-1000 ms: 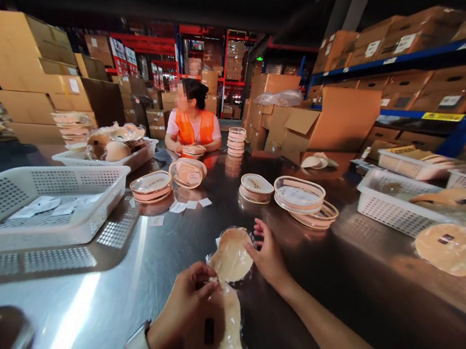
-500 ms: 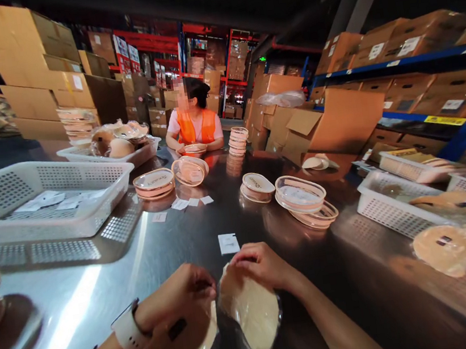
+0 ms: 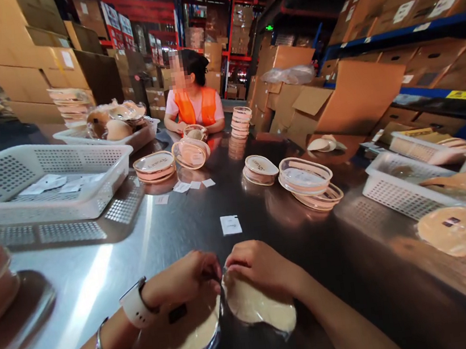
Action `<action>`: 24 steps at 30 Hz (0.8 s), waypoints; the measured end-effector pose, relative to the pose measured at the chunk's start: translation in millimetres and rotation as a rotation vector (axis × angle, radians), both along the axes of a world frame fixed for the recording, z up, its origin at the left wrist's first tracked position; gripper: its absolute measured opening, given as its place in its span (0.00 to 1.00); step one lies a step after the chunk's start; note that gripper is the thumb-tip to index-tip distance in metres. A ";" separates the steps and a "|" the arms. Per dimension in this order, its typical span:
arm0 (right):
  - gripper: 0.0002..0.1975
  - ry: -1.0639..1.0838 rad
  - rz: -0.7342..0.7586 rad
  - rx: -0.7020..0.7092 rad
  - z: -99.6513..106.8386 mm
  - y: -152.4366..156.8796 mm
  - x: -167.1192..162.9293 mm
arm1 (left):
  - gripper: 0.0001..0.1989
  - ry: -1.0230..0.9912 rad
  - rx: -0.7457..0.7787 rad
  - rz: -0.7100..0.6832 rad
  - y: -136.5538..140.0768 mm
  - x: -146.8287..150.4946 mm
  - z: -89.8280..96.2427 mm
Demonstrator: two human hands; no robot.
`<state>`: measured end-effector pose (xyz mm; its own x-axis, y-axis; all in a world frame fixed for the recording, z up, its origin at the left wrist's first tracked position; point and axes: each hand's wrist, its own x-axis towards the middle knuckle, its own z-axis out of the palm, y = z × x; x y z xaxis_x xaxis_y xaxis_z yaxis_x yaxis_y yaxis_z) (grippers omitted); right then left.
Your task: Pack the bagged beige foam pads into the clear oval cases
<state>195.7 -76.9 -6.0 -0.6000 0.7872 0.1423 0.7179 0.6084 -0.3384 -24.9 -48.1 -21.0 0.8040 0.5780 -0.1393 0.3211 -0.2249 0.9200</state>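
Observation:
My left hand (image 3: pixel 194 274) is closed in a pinch on the top edge of a beige bra cup (image 3: pixel 173 342) in clear film, with a small dark label. Beside it, my right hand (image 3: pixel 262 265) grips the upper edge of a second beige cup (image 3: pixel 256 303), also in shiny film. Both hands are almost touching, low over the dark metal table (image 3: pixel 197 225). Whether the two cups are joined between my fingers is hidden. A small white printed card (image 3: pixel 231 225) lies just beyond my hands.
A white perforated basket (image 3: pixel 49 213) with papers stands left. Clear oval cases (image 3: pixel 155 167) and more cases (image 3: pixel 306 176) sit mid-table. At right are white baskets (image 3: pixel 398 190) with a wrapped beige piece (image 3: pixel 455 228). Across the table sits a person in an orange vest (image 3: pixel 196 108).
My hands have come closer together. The right cup has swung out to the right, and the left one shows more of its pale surface. The view has tipped slightly down.

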 end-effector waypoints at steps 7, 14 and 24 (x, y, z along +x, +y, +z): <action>0.07 -0.076 0.215 0.537 -27.0 1.4 -10.8 | 0.15 -0.056 -0.098 0.112 -8.9 4.2 -1.4; 0.11 0.045 0.283 0.743 -21.5 -1.0 -17.6 | 0.24 -0.168 -0.319 0.101 -7.7 7.3 -15.6; 0.10 -0.029 -0.101 0.422 -11.5 -21.5 -22.3 | 0.25 -0.233 -0.419 0.106 -15.8 13.6 -25.2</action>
